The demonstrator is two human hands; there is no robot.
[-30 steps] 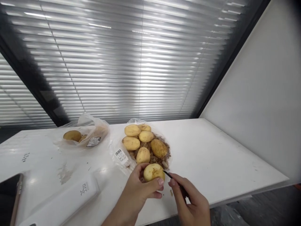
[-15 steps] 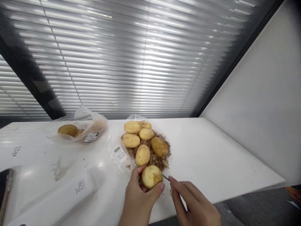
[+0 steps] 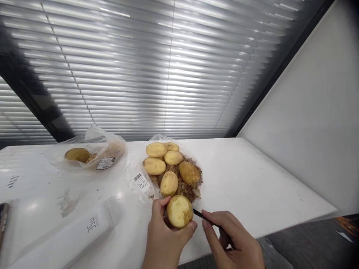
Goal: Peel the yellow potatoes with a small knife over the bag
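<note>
A round potato (image 3: 178, 210), pale where its skin is gone and brown on the lower right, sits in my left hand (image 3: 165, 239), thumb and fingers closed around its sides. My right hand (image 3: 234, 235) pinches a thin black tool (image 3: 199, 214); most of its handle is hidden by the fingers, and I cannot make out its kind. The tool's tip is at the potato's right edge; touching or just apart, I cannot tell. Just beyond, a scraped potato (image 3: 169, 184) and a browner potato (image 3: 189, 173) lie on a heap of brown peelings (image 3: 193, 190).
Several peeled potatoes (image 3: 154, 166) rest on a clear plastic bag (image 3: 141, 182) with a barcode label. Another plastic bag (image 3: 108, 147) at the left holds a potato (image 3: 77, 154). A white box-shaped device (image 3: 70, 235) and a phone (image 3: 3, 220) lie on the white table (image 3: 252, 186).
The potato in my left hand has turned slightly, showing more pale flesh. My right hand has shifted, and more of the black tool shows. The view has moved a little.
</note>
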